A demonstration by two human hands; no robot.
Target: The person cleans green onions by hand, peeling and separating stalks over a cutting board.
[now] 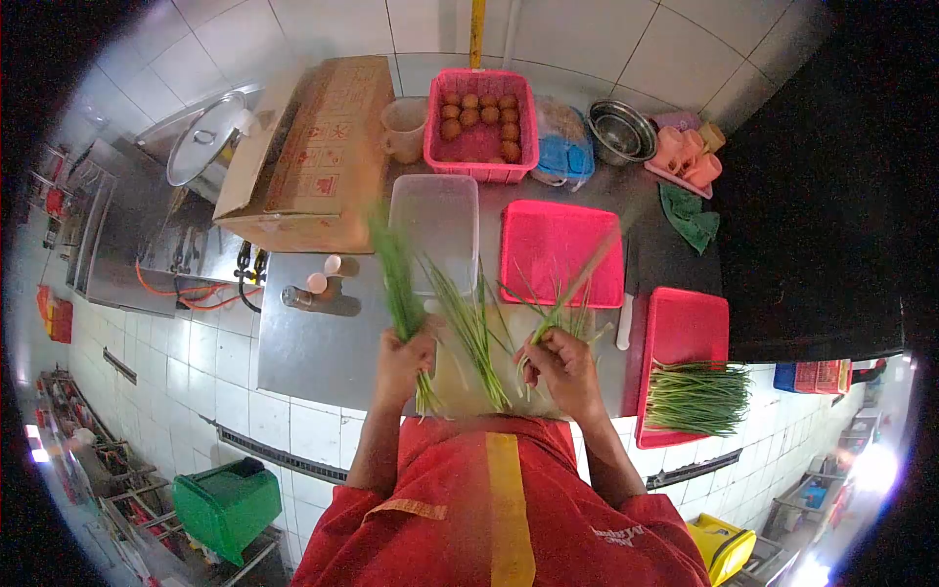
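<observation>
My left hand (409, 354) is closed around a thick bunch of spring onions (395, 279), green tops pointing away from me and blurred. In my right hand (562, 364), thumb and fingers pinch a few spring onion stalks (575, 289), their pale root ends towards me. Between the hands, a loose small pile of spring onions (472, 342) lies on a pale cutting board (455, 386). A white handle (626, 323), perhaps a knife's, sits right of the board. Farther right, a pink tray (688, 323) carries many more spring onions (699, 396).
Behind the board stand a clear plastic tub (435, 225) and a pink tray (562, 245). Farther back are a cardboard box (323, 157), a pink basket (479, 174) of round brown balls and a metal bowl (622, 132). A small shaker (293, 297) lies at left.
</observation>
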